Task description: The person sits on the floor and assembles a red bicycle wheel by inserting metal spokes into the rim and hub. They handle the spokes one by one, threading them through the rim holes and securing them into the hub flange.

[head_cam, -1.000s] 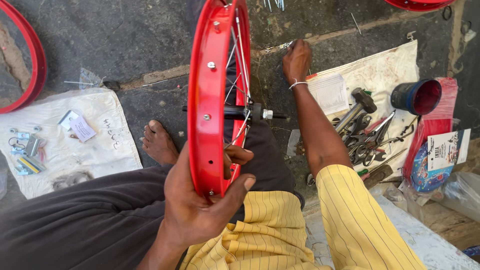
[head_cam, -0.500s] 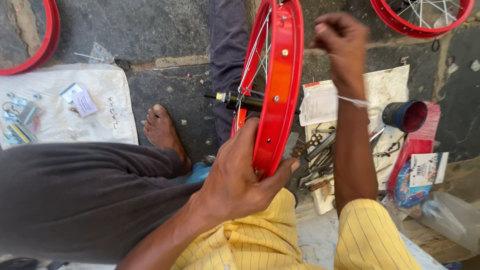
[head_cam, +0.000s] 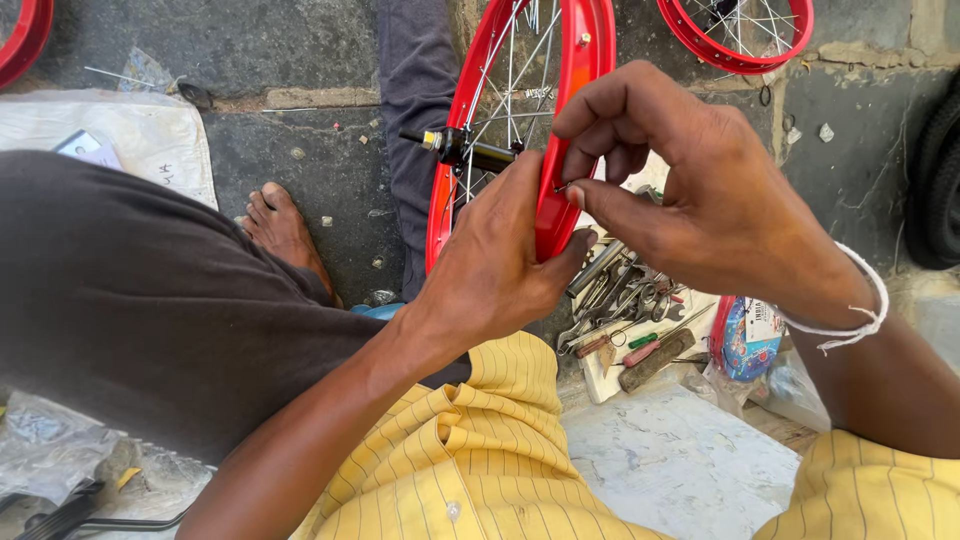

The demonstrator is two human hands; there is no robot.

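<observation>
Pinching a tiny thin metal piece (head_cam: 562,186), likely a spoke end or nipple though too small to tell, the right hand (head_cam: 700,190) has thumb and fingertips closed together on it right at the glossy red painted steel wheel rim (head_cam: 560,150), while the left hand (head_cam: 500,265) is wrapped tight around that rim's lower edge, holding it upright above the lap. Risk as I judge it: smooth paint plus a small hard part means a slip, dropping it among the loose grey metal tools (head_cam: 620,300) on the white board below.
</observation>
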